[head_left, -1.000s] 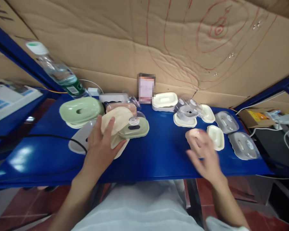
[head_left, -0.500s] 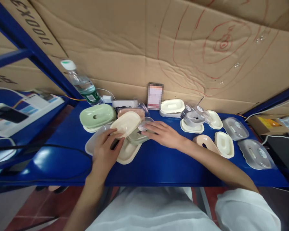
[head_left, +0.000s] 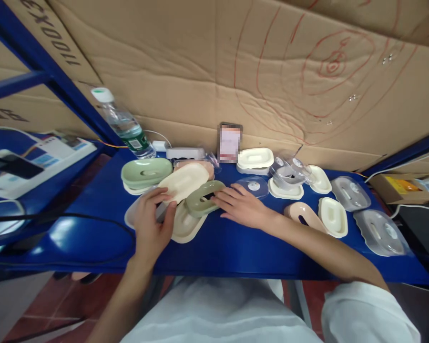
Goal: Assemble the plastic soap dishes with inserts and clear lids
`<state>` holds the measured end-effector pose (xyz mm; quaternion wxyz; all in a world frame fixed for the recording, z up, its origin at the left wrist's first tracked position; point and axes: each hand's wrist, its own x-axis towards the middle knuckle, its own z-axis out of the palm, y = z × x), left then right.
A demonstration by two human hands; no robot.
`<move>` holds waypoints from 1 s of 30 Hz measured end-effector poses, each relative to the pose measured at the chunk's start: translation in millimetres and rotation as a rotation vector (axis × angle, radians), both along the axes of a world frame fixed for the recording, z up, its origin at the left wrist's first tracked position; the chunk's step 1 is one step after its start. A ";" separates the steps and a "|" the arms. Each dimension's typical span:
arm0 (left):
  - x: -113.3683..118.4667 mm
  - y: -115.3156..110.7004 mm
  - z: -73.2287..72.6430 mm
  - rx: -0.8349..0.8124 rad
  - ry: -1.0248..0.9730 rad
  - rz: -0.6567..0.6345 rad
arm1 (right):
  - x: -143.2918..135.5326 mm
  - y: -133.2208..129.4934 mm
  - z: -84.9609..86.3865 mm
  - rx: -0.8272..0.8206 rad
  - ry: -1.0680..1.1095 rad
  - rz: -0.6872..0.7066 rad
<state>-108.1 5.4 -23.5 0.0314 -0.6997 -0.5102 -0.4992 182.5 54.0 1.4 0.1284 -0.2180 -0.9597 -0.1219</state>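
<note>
My left hand point(head_left: 153, 221) pinches the left edge of a cream oval tray point(head_left: 184, 182) between fingers and thumb. This tray is tilted and overlaps the pieces behind it. An olive-green soap dish point(head_left: 202, 200) with a slot rests on another cream tray point(head_left: 189, 226). At the dish's right end lie the outstretched fingers of my right hand point(head_left: 243, 205). A clear lid point(head_left: 253, 186) with a round label sits just behind that hand. Partly hidden by my left hand is a translucent piece point(head_left: 132, 214). A light-green dish point(head_left: 146, 172) stands on a cream base at the left.
A water bottle point(head_left: 128, 128) and a phone point(head_left: 229, 143) stand at the cardboard back wall. More cream trays point(head_left: 255, 157), a pink slotted dish point(head_left: 303, 216) and clear lids point(head_left: 381, 233) spread to the right. A black cable point(head_left: 64, 216) crosses the blue table's left side.
The clear lid has gone from above the olive-green dish to the table behind my right hand. The olive-green dish now shows more fully. The held cream tray has shifted slightly left.
</note>
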 end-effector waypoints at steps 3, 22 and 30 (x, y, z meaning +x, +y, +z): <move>-0.7 -18.5 9.2 0.085 -0.002 -0.005 | -7.4 19.3 -3.7 -0.082 -0.028 -0.010; 50.7 -67.9 -26.2 -0.135 0.419 -0.478 | 70.6 -140.0 -1.2 -0.296 0.292 -0.395; 52.2 -35.2 -9.6 -0.018 0.775 -0.553 | 30.1 -138.9 -20.3 -0.225 0.195 -0.416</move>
